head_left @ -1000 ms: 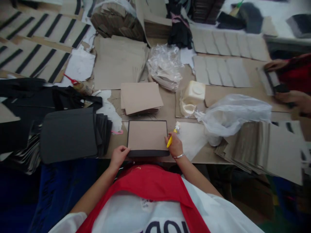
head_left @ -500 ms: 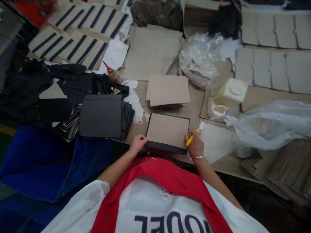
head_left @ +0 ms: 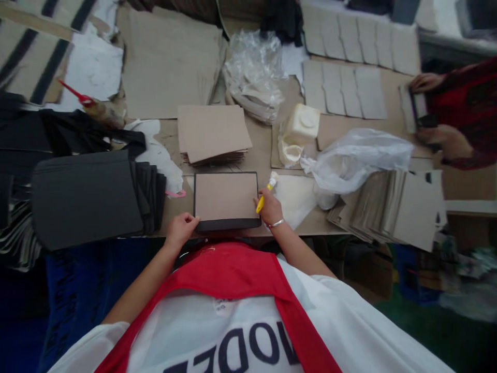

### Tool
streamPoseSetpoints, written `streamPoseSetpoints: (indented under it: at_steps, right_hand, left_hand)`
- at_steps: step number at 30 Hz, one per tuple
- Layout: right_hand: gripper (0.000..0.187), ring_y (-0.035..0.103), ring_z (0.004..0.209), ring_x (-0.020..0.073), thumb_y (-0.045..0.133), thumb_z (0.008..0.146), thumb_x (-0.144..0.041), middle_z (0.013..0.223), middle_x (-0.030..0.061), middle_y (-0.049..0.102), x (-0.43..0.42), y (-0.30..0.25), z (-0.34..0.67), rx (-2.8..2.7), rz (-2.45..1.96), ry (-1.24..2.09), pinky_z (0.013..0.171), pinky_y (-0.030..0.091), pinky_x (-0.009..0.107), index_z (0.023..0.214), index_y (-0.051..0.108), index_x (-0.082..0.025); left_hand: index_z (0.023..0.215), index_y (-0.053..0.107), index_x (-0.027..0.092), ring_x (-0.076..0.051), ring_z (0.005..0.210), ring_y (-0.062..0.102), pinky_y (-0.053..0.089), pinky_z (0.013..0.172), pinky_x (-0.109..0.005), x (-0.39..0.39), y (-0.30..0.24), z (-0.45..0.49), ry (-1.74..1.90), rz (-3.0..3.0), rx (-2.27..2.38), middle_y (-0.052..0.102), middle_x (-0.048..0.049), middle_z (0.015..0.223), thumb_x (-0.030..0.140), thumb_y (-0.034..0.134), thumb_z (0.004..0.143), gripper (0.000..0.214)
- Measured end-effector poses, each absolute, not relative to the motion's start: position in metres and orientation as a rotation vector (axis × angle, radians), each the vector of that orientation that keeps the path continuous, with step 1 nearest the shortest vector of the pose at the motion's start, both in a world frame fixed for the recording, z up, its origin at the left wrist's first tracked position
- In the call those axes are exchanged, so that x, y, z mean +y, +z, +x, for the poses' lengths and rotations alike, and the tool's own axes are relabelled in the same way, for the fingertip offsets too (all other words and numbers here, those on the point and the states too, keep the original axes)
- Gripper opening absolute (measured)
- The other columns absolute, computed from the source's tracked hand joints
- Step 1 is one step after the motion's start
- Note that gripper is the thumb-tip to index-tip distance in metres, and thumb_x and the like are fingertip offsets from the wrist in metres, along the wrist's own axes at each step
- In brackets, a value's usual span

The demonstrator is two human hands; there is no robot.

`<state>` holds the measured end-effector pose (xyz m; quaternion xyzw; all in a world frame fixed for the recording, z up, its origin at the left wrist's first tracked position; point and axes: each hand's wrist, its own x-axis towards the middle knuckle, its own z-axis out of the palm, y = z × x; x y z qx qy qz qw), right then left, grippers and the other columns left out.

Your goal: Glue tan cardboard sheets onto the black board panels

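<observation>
A tan cardboard panel (head_left: 227, 196) lies on a slightly larger black sheet (head_left: 229, 224) at the table's front edge. The black shows as a thin border on the sides and a wider band along the near side. My left hand (head_left: 181, 228) pinches the near left corner of these two layers. In my right hand (head_left: 269, 208) is a small brush (head_left: 260, 203) with a yellow handle, its pale bristles pointing away from me. The fingers of that hand also touch the panel's right edge. Just behind stands a stack of tan cardboard panels (head_left: 213, 132).
Black sheets (head_left: 85, 197) are stacked at left, near a red-nozzled bottle (head_left: 93, 106). A cream plastic jug (head_left: 305, 124) and a clear plastic bag (head_left: 349, 160) sit at right. Further right, a co-worker's hands (head_left: 446, 140) hold a piece. Cardboard pieces (head_left: 411, 207) overhang the front edge.
The view has swung to the right, bringing the co-worker's hands into sight. Both my hands keep about the same places on the panel, and the brush stays in my right hand.
</observation>
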<state>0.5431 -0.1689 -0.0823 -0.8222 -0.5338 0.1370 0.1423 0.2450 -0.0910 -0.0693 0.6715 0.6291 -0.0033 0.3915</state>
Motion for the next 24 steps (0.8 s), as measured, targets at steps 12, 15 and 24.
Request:
streamPoseSetpoints:
  at_steps: [12, 15, 24]
  right_hand:
    - [0.023, 0.055, 0.098, 0.0242, 0.05, 0.083, -0.016, 0.104, 0.0132, 0.062, -0.166, -0.074, 0.549, -1.901, -2.124, 0.231, 0.086, 0.043, 0.039, 0.105, 0.056, -0.017]
    - [0.029, 0.052, 0.109, 0.0224, 0.043, 0.082, -0.007, 0.118, 0.0125, 0.059, -0.158, -0.083, 0.537, -1.97, -1.938, 0.222, 0.094, 0.041, 0.04, 0.104, 0.057, -0.019]
    - [0.029, 0.049, 0.118, 0.0242, 0.044, 0.078, -0.006, 0.124, 0.0134, 0.057, -0.122, -0.107, 0.499, -1.822, -1.87, 0.147, 0.101, 0.038, 0.047, 0.102, 0.055, -0.017]
  left_hand:
    - [0.118, 0.058, 0.024, -0.023, 0.122, 0.043, 0.035, 0.098, -0.037, -0.078, -0.045, 0.29, -0.112, 2.681, 0.704, 0.05, -0.0084, 0.133, 0.008, 0.044, 0.079, 0.044]
    - [0.106, 0.062, 0.02, -0.021, 0.105, 0.052, 0.041, 0.091, -0.035, -0.069, -0.058, 0.302, -0.039, 2.716, 0.646, 0.06, -0.0101, 0.116, 0.014, 0.044, 0.084, 0.029]
    - [0.121, 0.056, 0.019, -0.026, 0.115, 0.048, 0.032, 0.101, -0.044, -0.041, -0.093, 0.319, 0.316, 2.785, 0.802, 0.056, -0.0145, 0.123, 0.043, 0.043, 0.088, 0.043]
